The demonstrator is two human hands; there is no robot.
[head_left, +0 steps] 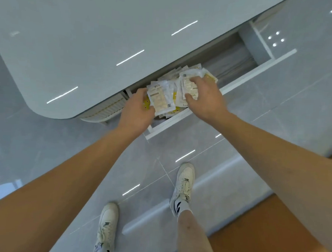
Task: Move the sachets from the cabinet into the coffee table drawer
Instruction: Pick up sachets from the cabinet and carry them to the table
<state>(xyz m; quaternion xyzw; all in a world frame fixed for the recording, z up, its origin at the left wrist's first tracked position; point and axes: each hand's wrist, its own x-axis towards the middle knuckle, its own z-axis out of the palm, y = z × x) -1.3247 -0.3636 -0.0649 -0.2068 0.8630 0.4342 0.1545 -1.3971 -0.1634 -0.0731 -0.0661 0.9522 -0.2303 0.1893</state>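
Note:
The coffee table drawer [263, 62] stands pulled out from under the glossy white tabletop [89, 36]. A heap of white and yellow sachets [171, 78] lies in its left half. My left hand [137, 111] holds a bundle of sachets [159, 100] over the drawer's left end, thumb curled round the bundle's near edge. My right hand [204, 95] grips another bundle of sachets [188, 86], fingers bent over its top. Both bundles sit on or just above the heap. The cabinet is out of view.
The drawer's right half [232, 58] shows bare grey lining. Its white front panel [180, 120] runs diagonally between my hands and my feet. My white sneakers [183, 185] stand on grey floor tiles. An orange-brown surface [271, 225] lies at lower right.

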